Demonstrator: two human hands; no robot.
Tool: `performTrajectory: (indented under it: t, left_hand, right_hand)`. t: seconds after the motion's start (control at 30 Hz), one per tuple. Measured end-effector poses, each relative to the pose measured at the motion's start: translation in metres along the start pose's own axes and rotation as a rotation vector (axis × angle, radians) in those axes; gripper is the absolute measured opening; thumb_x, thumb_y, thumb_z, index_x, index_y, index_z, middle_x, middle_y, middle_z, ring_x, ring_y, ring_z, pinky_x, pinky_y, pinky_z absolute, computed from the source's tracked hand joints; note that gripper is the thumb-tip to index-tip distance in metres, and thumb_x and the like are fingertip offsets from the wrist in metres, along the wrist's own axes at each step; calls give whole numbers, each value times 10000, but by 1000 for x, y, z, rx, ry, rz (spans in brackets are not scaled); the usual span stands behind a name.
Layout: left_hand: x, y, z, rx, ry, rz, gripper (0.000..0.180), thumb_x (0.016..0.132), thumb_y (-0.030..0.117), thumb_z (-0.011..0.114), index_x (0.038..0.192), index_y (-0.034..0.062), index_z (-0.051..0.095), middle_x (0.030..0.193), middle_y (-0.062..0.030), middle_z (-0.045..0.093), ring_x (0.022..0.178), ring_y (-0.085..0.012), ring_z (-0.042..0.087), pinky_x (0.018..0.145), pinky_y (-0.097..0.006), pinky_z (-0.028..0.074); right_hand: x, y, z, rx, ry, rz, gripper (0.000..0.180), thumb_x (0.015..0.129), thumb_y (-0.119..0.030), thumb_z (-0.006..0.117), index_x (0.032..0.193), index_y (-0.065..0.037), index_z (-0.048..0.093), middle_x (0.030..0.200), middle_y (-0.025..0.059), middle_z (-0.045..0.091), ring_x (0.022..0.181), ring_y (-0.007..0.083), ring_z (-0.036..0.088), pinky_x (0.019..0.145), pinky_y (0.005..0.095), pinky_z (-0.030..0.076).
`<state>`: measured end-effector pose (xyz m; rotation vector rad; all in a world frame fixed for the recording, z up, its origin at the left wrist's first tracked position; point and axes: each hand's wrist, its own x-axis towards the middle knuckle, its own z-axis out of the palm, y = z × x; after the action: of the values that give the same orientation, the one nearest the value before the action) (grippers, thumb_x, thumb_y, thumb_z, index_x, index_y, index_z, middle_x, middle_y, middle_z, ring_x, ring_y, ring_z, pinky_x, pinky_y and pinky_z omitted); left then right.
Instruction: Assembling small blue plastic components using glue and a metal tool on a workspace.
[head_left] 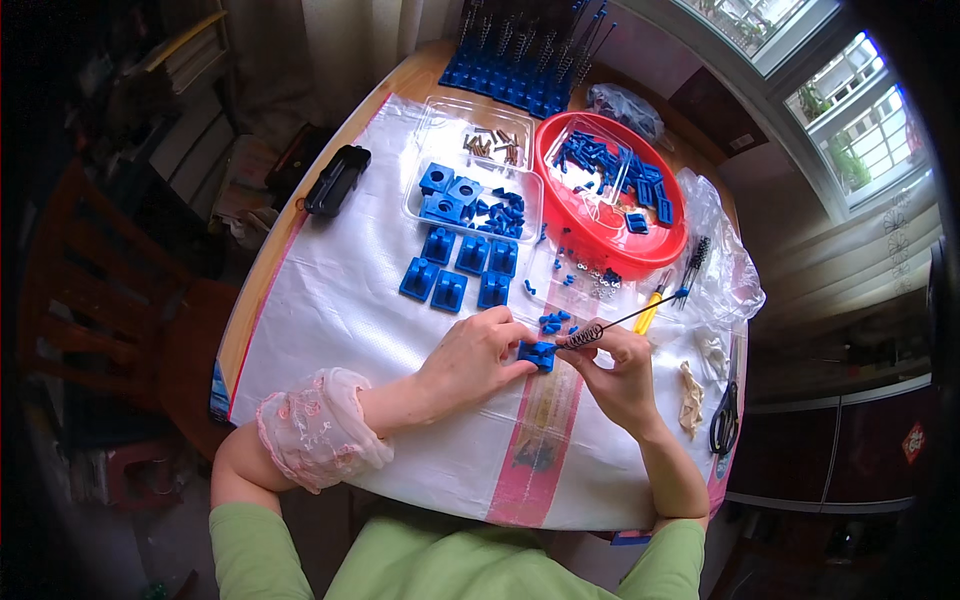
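My left hand pinches a small square blue plastic block by its left side, low over the white table cover. From the right, my right hand is closed around the lower end of a thin dark rod with a coil spring on it. The rod slants up to the right and carries a small blue piece at its tip. Its lower end meets the block, but the fingers hide the exact contact. Just beyond the block lie several tiny blue parts.
Several blue blocks stand in rows beyond my left hand. Behind them are a clear tray of blue parts and a red basin. Spring rods stand in a blue rack at the back. Black scissors and a yellow cutter lie right.
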<state>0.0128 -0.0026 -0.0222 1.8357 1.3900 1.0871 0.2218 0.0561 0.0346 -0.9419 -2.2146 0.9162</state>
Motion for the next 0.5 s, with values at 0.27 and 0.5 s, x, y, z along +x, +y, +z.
performTrajectory:
  t: [0.27,0.5]
  left_hand:
    - [0,1,0,-13,-1,-6,285,797,131,834,1061,69,746,863,-82,623,760,-206,643,679,-333,536]
    - [0,2,-2,-9,-9,-10,279,801,137,832,1058,68,747,862,-81,625,757,-206,642,682,-332,535]
  right_hand:
    - [-1,2,0,13,-14,4,212,807,44,783,1006,-28,793,893,81,734,722,118,654,661,256,528]
    - [-1,4,0,7,-26,16,222,813,33,780,1017,-53,801,893,76,738,708,110,628,653,255,512]
